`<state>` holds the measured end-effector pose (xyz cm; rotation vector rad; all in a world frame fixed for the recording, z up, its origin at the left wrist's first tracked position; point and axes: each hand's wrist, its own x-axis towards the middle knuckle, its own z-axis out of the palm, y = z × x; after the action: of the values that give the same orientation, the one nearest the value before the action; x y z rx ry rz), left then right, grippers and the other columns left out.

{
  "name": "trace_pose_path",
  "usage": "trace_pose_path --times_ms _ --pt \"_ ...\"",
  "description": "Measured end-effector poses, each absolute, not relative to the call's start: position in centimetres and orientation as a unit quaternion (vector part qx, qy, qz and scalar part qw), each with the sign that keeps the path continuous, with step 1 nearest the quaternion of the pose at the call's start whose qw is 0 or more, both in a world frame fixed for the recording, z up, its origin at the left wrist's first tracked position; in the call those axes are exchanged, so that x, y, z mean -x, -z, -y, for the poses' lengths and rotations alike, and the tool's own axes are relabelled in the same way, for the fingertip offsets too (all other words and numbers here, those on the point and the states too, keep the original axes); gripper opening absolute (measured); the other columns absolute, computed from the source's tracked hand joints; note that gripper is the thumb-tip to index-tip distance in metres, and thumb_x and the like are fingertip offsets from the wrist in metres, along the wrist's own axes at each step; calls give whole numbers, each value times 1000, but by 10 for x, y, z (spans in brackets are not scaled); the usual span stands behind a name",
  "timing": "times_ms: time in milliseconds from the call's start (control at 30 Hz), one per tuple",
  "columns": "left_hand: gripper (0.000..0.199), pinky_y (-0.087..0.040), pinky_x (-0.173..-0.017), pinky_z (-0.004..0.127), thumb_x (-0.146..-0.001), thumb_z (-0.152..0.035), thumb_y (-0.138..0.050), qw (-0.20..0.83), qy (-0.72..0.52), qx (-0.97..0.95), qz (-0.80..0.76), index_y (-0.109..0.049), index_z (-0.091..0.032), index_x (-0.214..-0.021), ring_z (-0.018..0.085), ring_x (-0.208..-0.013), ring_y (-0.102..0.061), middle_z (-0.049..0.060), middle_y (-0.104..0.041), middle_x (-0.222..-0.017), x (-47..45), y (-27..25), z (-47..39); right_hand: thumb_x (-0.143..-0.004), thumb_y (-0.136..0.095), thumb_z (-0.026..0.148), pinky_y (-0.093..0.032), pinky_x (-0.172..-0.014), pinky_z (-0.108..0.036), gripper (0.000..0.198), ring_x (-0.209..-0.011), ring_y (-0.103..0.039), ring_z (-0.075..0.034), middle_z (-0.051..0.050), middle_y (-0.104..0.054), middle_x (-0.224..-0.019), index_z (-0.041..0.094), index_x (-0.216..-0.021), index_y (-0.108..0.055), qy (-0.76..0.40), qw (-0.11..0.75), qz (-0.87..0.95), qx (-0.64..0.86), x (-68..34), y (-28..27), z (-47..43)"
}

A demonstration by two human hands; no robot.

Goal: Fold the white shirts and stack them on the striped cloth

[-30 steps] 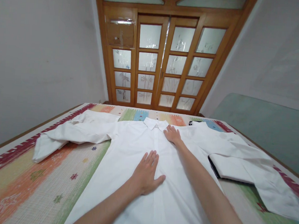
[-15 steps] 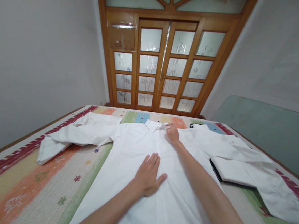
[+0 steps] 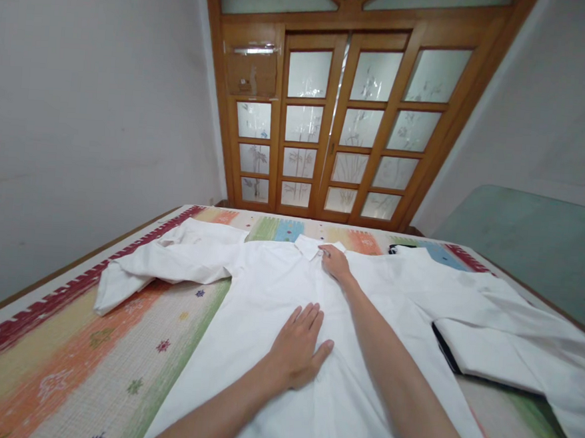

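A white long-sleeved shirt [image 3: 262, 290] lies spread front up, its collar [image 3: 306, 247] at the far end and its sleeves out to both sides. My left hand [image 3: 299, 346] rests flat on the shirt's front, fingers stretched out and thumb apart. At the neck opening, my right hand [image 3: 335, 262] has its fingers curled and pinched at the shirt collar's front edge. What lies between those fingertips is partly hidden. The left sleeve [image 3: 169, 260] is bent and wrinkled.
A striped, patterned cloth [image 3: 127, 361] covers the surface under the shirt. Folded white fabric with a dark edge [image 3: 493, 353] lies partly under the right sleeve. Beyond stand wooden doors with glass panes [image 3: 323, 128]. A pale green board [image 3: 525, 248] leans at right.
My right hand has shifted left along the collar to the middle of the neck opening. My left hand stays flat on the shirt. The view has turned slightly left.
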<state>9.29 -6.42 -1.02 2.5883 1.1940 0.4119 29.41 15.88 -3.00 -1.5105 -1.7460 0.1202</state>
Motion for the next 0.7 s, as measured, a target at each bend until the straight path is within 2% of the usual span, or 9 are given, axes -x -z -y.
trace_pose_path --times_ms 133,300,400,500,567,700 --pt "65 -13 -122 39 -100 -50 -13 143 -127 -886 -423 -28 -13 -151 19 -148 -15 9 -24 -159 -95 7 55 -68 -48 12 -44 -88 -34 30 -92 -59 -23 -7 -68 -91 20 -83 -72 -60 427 677 596 -296 34 -164" --pt "61 -15 -120 44 -100 -48 -17 125 -107 -885 -435 -31 -13 -149 22 -148 -18 11 -26 -159 -106 7 9 -68 -49 20 -45 -77 -32 12 -77 -55 -19 -4 -62 -75 20 -67 -62 -107 514 639 563 -299 32 -165" --pt "52 -24 -116 43 -100 -41 -24 118 -145 -877 -443 -41 -16 -142 22 -143 -31 11 -39 -153 -116 6 -32 -67 -49 24 -44 -72 -31 10 -71 -52 -18 -1 -58 -69 22 -62 -56 -137 561 607 546 -302 33 -165" --pt "37 -36 -107 39 -97 -29 -34 138 -222 -845 -466 -53 -19 -127 21 -126 -51 9 -61 -132 -126 5 -72 -66 -47 26 -43 -67 -29 10 -67 -52 -18 1 -56 -64 22 -60 -54 -175 594 575 535 -304 33 -166" --pt "33 -41 -102 36 -94 -23 -38 154 -267 -814 -492 -58 -17 -120 21 -117 -56 10 -65 -122 -132 5 -94 -66 -47 26 -42 -64 -28 10 -67 -52 -18 1 -55 -61 23 -61 -54 -193 612 558 527 -305 34 -167" --pt "30 -40 -104 34 -89 -13 -45 140 -304 -806 -487 -61 -16 -113 21 -116 -56 11 -64 -120 -145 5 -121 -66 -47 28 -41 -61 -27 11 -66 -53 -18 2 -55 -61 23 -64 -56 -198 620 551 522 -307 37 -171"
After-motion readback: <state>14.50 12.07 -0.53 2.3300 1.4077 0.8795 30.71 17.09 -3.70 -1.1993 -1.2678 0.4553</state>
